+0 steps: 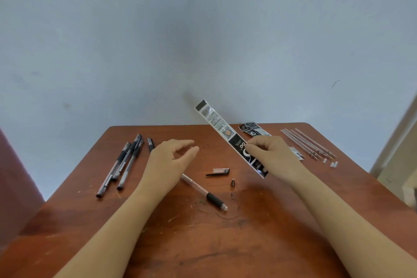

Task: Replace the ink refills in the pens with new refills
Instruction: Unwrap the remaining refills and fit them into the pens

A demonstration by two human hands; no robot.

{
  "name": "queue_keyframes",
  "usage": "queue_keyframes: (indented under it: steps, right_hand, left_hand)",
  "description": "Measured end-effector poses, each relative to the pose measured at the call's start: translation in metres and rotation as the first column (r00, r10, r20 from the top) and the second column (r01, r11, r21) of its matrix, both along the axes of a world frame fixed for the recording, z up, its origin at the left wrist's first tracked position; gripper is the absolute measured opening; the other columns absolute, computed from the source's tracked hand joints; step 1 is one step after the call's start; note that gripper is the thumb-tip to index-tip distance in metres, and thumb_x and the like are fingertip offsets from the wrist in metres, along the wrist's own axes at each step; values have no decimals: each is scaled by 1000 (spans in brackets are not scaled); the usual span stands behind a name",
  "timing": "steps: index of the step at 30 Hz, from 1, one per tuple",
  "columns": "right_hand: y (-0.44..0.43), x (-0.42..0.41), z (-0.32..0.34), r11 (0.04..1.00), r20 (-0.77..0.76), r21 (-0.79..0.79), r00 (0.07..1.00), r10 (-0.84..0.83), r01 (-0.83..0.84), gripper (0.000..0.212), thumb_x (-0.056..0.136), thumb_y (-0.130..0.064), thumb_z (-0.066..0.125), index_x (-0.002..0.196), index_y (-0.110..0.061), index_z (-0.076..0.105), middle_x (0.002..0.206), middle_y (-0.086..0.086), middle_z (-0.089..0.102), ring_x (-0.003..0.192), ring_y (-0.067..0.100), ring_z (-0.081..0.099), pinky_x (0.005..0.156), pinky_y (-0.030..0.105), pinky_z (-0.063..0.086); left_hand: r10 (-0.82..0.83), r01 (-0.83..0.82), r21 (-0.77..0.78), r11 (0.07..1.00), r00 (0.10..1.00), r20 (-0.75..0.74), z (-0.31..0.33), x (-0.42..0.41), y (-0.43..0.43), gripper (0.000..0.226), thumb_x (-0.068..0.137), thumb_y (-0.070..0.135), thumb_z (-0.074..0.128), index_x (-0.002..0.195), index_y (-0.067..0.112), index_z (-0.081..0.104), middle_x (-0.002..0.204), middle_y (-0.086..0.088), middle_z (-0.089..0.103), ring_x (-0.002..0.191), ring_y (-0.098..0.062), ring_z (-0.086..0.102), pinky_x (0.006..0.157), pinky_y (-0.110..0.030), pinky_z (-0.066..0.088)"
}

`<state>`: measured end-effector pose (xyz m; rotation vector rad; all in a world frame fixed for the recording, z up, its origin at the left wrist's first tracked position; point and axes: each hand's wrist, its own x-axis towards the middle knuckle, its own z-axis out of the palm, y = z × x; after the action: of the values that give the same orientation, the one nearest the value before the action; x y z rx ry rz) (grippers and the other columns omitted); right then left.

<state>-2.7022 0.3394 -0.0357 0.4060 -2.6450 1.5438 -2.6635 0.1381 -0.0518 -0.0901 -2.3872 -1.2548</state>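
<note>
Several pens [121,165] lie grouped at left of table [180,244]; refilled or not, cannot tell. One barrel [203,189] lies open mid-table, cap [218,171] and tip cone [232,182] beside it. Right hand [270,156] pinches refill pack [222,130]. Left hand [171,160] hovers, fingers loosely curled, holding nothing. Loose refills [309,144] far right, likely spent. Roughly midway.

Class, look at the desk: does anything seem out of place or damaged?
The centre pen lies dismantled, its cap and metal tip cone loose beside it. The table around it is scratched and ink-smudged.
</note>
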Motion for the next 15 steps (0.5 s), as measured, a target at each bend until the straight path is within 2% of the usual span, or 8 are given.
queue_keyframes:
  steps: [2,3,6,7,9,11,13,15]
  right_hand:
    - [-5,9,3,993,52,-98,996,78,-73,28,89,-11,52,64,-22,63,52,-11,57,48,3,47,50,18,37]
    - [-8,12,4,990,58,-97,992,110,-104,30,89,-11,53,63,-22,63,51,-12,56,49,3,47,51,19,36]
    - [-17,24,6,976,110,-25,970,216,-215,30,88,-12,54,62,-23,64,49,-12,58,48,4,53,49,17,40]
    - [-21,27,7,968,135,-24,959,249,-248,29,88,-13,54,62,-23,64,51,-11,60,51,8,56,51,19,42]
    - [-25,31,7,957,141,-15,947,290,-291,28,87,-14,56,62,-22,65,52,-10,62,52,9,56,52,18,42]
    - [-27,32,8,946,117,-40,939,324,-322,23,87,-15,56,66,-18,65,54,-9,64,49,5,55,50,15,41]
    - [-26,32,10,946,62,-131,950,307,-297,18,87,-17,56,72,-14,66,56,-6,65,48,6,54,47,15,42]
    - [-23,29,10,956,-21,-216,980,200,-200,12,86,-18,57,77,-19,66,59,-7,65,49,5,54,49,16,42]
  left_hand:
    - [4,-10,190,982,1000,30,5,1,0,30,82,32,58,111,23,62,107,13,62,101,-3,54,88,-22,39]
    - [-23,13,260,966,999,36,8,1,0,27,82,33,58,108,26,63,106,14,65,100,-1,56,89,-21,43]
    - [-130,110,396,912,991,24,14,3,2,13,83,29,55,89,35,64,79,25,69,78,10,60,71,-6,48]
    - [-162,138,437,889,987,18,15,4,3,13,82,29,55,88,33,65,77,22,70,76,7,62,70,-8,49]
    - [-241,200,546,814,971,3,15,4,4,17,76,29,55,86,23,68,77,10,73,78,-5,66,76,-23,53]
    - [-311,235,649,724,951,2,16,5,4,21,71,30,54,80,16,68,69,3,71,71,-13,66,71,-30,54]
    - [-320,206,673,710,946,48,17,5,2,22,69,32,55,75,17,70,61,3,66,60,-11,61,59,-25,51]
    - [-327,197,628,753,940,96,18,6,1,22,69,33,57,73,17,71,55,6,63,52,-7,57,57,-23,45]
